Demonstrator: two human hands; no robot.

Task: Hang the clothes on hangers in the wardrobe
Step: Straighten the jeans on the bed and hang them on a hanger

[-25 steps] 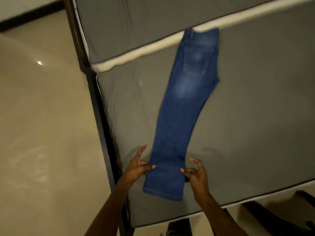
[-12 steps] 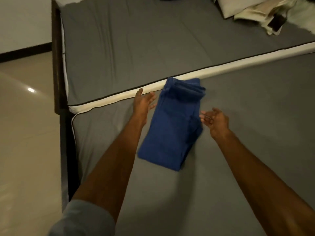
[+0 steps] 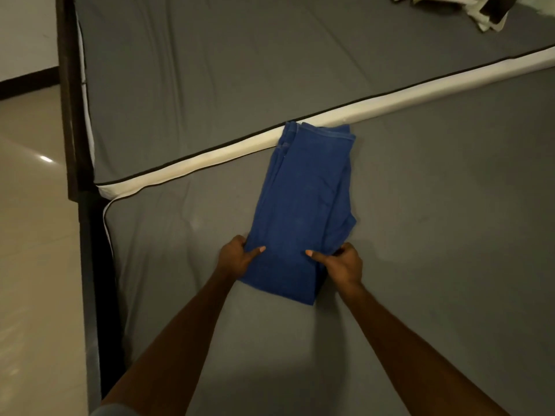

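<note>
1. Jeans (image 3: 303, 211), blue denim folded into a long stack, lie flat on the near grey mattress (image 3: 435, 235), just right of the scene's middle. Their far end, where the hem edges show, touches the pale seam strip (image 3: 210, 157) that runs between the two mattresses; the near end points toward the person.

2. Left hand (image 3: 235, 259) grips the jeans' near left edge: the thumb lies on top of the denim, pointing right, while the fingers curl round the edge and disappear beneath it.

3. Right hand (image 3: 342, 264) holds the near right edge in the same manner, thumb on top pointing left, fingers curled round the layered side of the fold. Both grips are narrow, closed on cloth.

4. Both forearms are bare and reach in from the near edge, angling toward each other. A bit of grey sleeve (image 3: 114, 411) shows at the near left.

5. Far grey mattress (image 3: 240, 70) lies beyond the seam strip, its sheet lightly creased.

6. Pale crumpled cloth (image 3: 486, 13) with a dark patch sits at the far right corner, well apart from the jeans.

7. Dark bed frame (image 3: 72, 115) runs along the left side of both mattresses, and beyond it lies glossy beige floor (image 3: 33, 265) with a bright reflection.
</note>
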